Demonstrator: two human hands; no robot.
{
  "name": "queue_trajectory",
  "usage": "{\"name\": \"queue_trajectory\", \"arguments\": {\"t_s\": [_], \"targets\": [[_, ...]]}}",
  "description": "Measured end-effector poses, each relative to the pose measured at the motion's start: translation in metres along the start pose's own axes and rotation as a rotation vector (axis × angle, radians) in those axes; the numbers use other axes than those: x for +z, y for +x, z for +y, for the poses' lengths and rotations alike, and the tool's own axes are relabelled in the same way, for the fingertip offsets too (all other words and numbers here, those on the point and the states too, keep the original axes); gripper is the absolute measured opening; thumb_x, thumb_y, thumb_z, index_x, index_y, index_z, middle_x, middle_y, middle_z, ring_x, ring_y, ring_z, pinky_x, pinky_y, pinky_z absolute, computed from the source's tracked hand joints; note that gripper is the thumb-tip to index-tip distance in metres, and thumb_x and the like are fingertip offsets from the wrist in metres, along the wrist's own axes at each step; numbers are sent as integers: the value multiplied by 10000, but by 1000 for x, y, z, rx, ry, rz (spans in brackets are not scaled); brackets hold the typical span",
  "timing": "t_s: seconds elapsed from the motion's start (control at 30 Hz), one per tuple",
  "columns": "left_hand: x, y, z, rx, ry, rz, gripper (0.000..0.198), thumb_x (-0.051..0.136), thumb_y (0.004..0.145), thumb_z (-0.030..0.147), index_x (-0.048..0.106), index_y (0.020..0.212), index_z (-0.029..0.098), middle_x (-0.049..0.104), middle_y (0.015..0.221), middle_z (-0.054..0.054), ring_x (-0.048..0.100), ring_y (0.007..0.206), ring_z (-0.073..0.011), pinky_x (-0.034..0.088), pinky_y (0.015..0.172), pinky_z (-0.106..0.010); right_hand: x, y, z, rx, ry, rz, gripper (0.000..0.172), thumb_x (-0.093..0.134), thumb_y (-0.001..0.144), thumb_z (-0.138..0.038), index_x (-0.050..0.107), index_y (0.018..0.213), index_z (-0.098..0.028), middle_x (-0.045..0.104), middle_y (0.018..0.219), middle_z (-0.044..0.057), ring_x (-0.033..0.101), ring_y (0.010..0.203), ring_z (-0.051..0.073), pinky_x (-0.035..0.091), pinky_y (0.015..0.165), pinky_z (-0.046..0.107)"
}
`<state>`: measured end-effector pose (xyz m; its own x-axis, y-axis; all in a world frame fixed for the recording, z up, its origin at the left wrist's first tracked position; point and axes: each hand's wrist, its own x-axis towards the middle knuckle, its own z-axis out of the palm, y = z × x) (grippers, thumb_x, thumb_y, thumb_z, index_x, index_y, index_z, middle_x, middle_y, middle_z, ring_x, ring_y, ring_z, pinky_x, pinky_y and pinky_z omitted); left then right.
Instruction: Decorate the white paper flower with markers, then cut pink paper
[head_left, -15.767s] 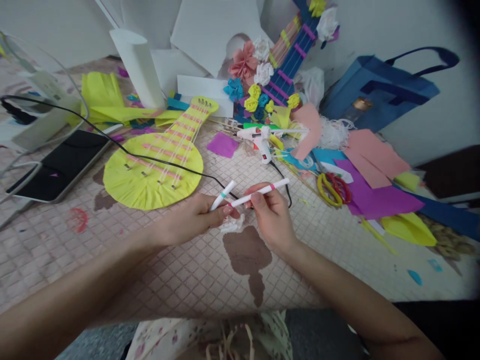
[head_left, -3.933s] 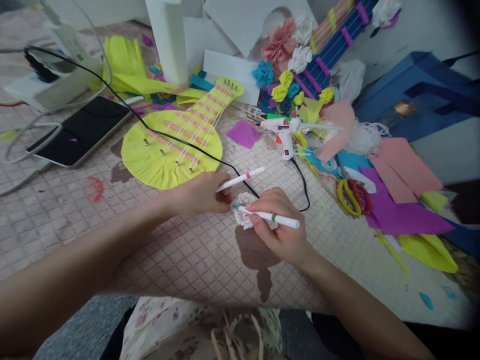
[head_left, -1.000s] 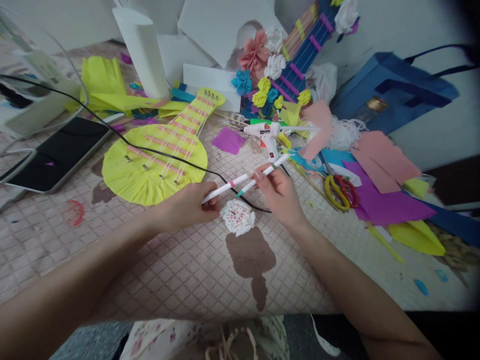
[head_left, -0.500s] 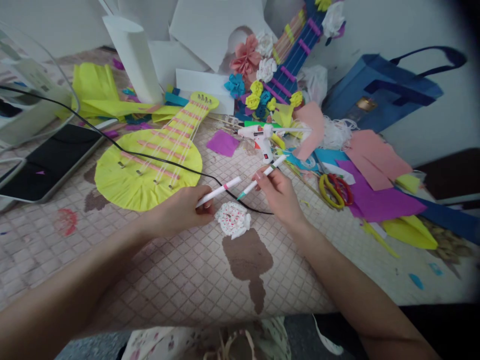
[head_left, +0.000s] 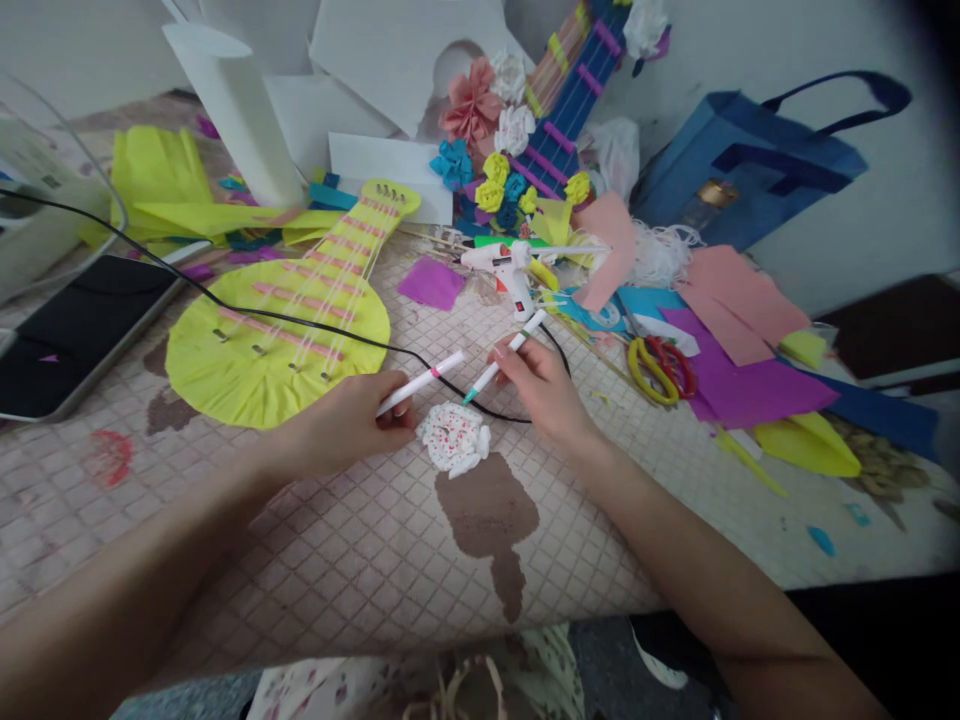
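A white paper flower (head_left: 452,438) speckled with red dots lies on the patterned tablecloth between my hands. My left hand (head_left: 360,415) is closed around a white marker (head_left: 421,383) with a pink band, and its fingers are at the flower's left edge. In my right hand (head_left: 536,385) is a white marker (head_left: 499,362) with a green tip; that tip points down at the flower's upper edge. Whether it touches the paper I cannot tell. A black cable (head_left: 409,352) runs behind the flower and under the right marker.
A yellow paper-covered lute shape (head_left: 277,385) lies at left, near a tablet (head_left: 82,330). Behind are a glue gun (head_left: 510,268), paper flowers (head_left: 472,105) and a blue guitar shape (head_left: 559,150). Scissors (head_left: 660,370), purple paper (head_left: 739,390) and a blue bag (head_left: 757,165) are at right.
The whole view has shifted, so things appear further left. The green marker tip is still close to the flower's upper edge, and both hands keep their markers.
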<state>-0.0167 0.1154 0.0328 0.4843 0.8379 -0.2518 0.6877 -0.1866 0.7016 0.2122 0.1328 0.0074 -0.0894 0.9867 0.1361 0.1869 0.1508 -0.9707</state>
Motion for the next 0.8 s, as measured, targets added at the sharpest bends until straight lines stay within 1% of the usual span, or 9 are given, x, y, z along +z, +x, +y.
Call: {"name": "queue_trajectory", "arguments": {"t_s": [0.17,0.33,0.5,0.67,0.8], "targets": [[1,0,-1,-8,1,9,68,561,691,245,525,715,192,526,597,45,482,559,-115,362,560,-248,-6,1,1,4,-3,47,264,599,831,-455,594,787,-195,587,689,-22,528,603,105,462,579,256],[0,0,-1,-24,-1,7,89,574,681,260,522,703,192,535,598,47,480,552,-112,357,551,-244,-8,-2,-2,34,-33,-24,228,605,829,-411,588,761,-194,575,669,-25,519,598,105,456,566,252],[0,0,0,-23,-1,13,89,573,685,262,533,714,189,542,607,43,482,558,-112,363,562,-249,-11,-4,-5,6,-24,32,215,602,831,-397,599,762,-194,575,665,-26,518,592,103,457,563,253],[0,0,0,-15,-2,4,96,574,683,268,518,705,193,530,609,39,478,566,-117,354,557,-257,-12,-8,-9,36,-14,-17,196,618,816,-373,591,747,-192,586,664,-24,537,589,107,474,566,263],[-6,-2,-2,-29,-22,-24,156,594,689,322,535,746,189,549,618,29,486,560,-123,361,540,-254,-20,-9,-9,-38,-13,61,186,615,839,-366,607,764,-196,586,686,-25,538,608,104,477,582,264]]}}
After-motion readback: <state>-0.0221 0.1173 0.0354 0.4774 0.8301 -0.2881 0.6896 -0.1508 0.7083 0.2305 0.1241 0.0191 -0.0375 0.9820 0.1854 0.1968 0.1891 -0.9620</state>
